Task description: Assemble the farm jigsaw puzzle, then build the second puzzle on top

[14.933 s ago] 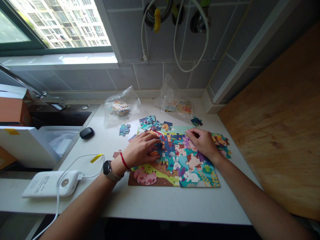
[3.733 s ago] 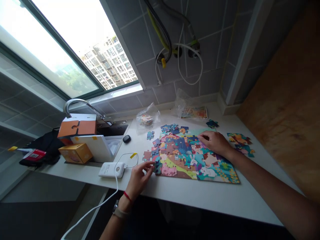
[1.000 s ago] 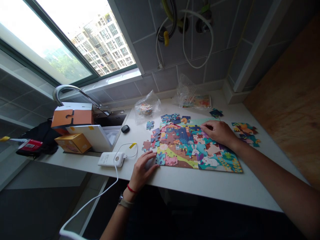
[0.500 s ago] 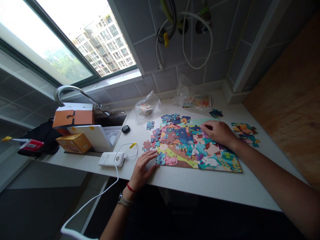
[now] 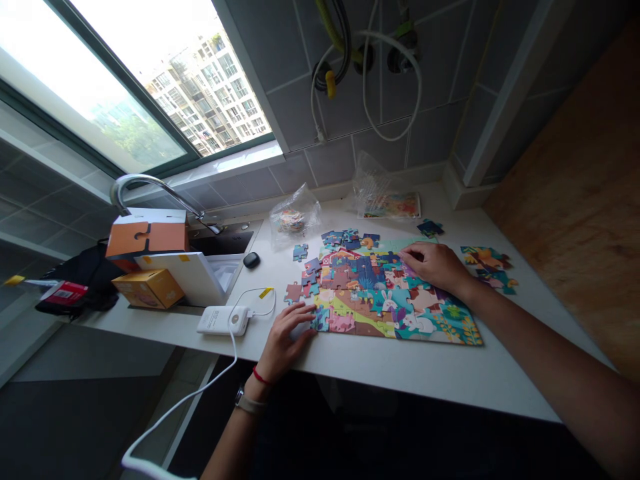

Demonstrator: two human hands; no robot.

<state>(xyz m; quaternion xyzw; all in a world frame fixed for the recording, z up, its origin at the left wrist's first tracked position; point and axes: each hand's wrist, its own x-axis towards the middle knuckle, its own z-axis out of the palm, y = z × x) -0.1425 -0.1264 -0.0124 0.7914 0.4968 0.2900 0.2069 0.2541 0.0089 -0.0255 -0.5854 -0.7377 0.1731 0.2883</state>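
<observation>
A colourful jigsaw puzzle (image 5: 380, 293) with rabbits and a red barn lies on the white counter. My right hand (image 5: 435, 265) rests over its upper right part, fingers bent together at a piece near the upper middle; what they pinch is too small to make out. At the lower left edge of the puzzle is my left hand (image 5: 290, 333), its fingers apart and holding nothing. Loose pieces (image 5: 311, 273) sit along the left side, and more (image 5: 343, 238) are heaped at the top. Further loose pieces (image 5: 487, 267) lie right of my right hand.
Behind the puzzle are a plastic bag of pieces (image 5: 295, 221) and a wrapped picture card (image 5: 393, 205). To the left, a white power bank (image 5: 225, 320) with a cable, a black oval object (image 5: 251, 260) and boxes (image 5: 147, 288) stand near the sink (image 5: 233, 241).
</observation>
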